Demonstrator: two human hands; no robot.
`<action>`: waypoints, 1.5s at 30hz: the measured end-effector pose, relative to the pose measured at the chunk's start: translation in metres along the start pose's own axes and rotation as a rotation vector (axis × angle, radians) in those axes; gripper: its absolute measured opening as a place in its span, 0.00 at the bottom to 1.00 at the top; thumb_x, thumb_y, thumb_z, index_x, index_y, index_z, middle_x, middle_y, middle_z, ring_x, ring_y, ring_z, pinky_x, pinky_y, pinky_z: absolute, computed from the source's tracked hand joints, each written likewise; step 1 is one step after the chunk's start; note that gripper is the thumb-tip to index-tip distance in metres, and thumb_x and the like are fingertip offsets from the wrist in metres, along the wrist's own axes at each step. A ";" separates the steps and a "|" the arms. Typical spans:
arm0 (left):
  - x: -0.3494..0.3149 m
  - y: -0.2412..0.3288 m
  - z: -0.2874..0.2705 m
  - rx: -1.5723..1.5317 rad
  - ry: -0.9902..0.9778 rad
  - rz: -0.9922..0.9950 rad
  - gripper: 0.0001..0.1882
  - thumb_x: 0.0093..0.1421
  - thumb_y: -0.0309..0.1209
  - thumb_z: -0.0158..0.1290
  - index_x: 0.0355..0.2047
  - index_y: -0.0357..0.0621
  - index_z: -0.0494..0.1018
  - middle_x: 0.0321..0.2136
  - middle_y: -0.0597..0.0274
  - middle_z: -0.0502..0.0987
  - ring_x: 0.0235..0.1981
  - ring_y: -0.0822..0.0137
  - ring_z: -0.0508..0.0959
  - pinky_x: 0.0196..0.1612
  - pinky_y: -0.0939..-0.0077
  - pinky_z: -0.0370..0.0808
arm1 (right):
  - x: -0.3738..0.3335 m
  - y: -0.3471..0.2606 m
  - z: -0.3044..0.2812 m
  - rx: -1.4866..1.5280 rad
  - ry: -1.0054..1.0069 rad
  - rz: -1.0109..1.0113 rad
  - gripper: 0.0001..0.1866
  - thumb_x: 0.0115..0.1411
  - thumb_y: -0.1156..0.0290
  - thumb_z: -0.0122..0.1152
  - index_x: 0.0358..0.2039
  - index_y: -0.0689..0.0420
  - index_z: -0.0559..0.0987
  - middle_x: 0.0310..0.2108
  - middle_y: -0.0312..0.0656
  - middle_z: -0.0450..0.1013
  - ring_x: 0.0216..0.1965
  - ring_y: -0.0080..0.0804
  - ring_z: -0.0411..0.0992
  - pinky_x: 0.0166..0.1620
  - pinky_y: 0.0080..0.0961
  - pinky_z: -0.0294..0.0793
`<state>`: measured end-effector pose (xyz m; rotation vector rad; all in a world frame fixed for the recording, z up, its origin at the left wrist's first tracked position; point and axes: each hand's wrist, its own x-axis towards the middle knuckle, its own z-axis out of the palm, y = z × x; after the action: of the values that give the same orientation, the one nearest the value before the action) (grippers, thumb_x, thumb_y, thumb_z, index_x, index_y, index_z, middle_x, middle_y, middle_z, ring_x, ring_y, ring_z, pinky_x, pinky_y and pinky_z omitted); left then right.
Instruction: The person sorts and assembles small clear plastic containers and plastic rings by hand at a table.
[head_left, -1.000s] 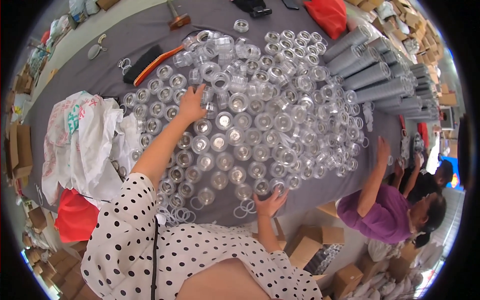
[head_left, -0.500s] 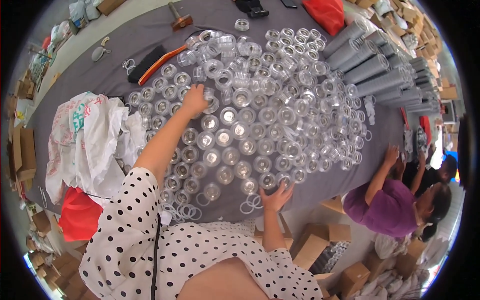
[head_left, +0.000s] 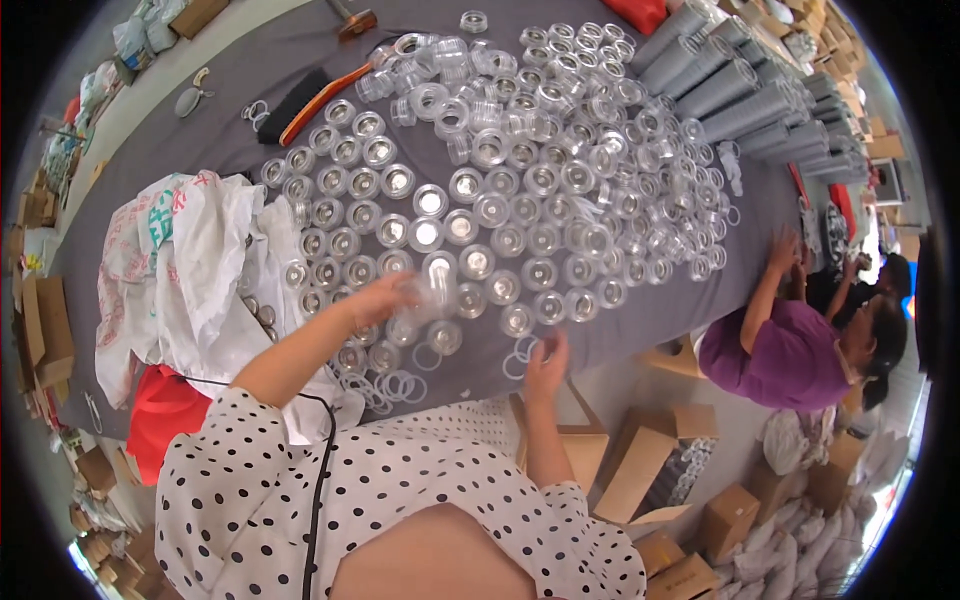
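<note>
Step, by judgement: sorting small clear round plastic jars on grey desk | left hand blurred, apparently gripping one jar | right hand spread by loose clear rings at desk edge | next calls for steady placement.

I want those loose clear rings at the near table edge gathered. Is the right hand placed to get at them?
Probably yes: the right hand lies at the table edge, right beside the clear rings, with nothing between.
</note>
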<state>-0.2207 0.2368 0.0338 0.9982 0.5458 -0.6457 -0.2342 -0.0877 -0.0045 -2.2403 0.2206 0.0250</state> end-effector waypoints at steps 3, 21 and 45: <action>-0.021 -0.038 -0.018 -0.091 -0.033 -0.053 0.37 0.49 0.24 0.55 0.58 0.42 0.49 0.44 0.58 0.69 0.44 0.66 0.70 0.46 0.73 0.67 | -0.047 -0.009 0.036 0.442 -0.493 0.433 0.21 0.57 0.65 0.51 0.49 0.58 0.61 0.42 0.51 0.65 0.28 0.38 0.72 0.34 0.27 0.72; -0.063 -0.064 -0.043 -0.075 -0.030 0.056 0.27 0.50 0.28 0.54 0.51 0.40 0.59 0.42 0.60 0.70 0.41 0.66 0.72 0.43 0.73 0.70 | -0.040 -0.080 0.104 0.755 -0.599 0.463 0.27 0.58 0.58 0.48 0.55 0.55 0.59 0.51 0.45 0.62 0.50 0.41 0.64 0.44 0.35 0.70; 0.031 -0.062 0.055 1.107 0.220 0.441 0.24 0.46 0.34 0.56 0.42 0.38 0.64 0.37 0.49 0.70 0.39 0.54 0.72 0.40 0.63 0.69 | -0.058 -0.019 0.034 -0.206 -0.275 -0.026 0.35 0.47 0.58 0.61 0.55 0.52 0.60 0.49 0.51 0.61 0.50 0.47 0.61 0.50 0.36 0.63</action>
<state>-0.2367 0.1567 0.0011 2.1747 0.0952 -0.4118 -0.2858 -0.0411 -0.0061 -2.4125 0.0398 0.3537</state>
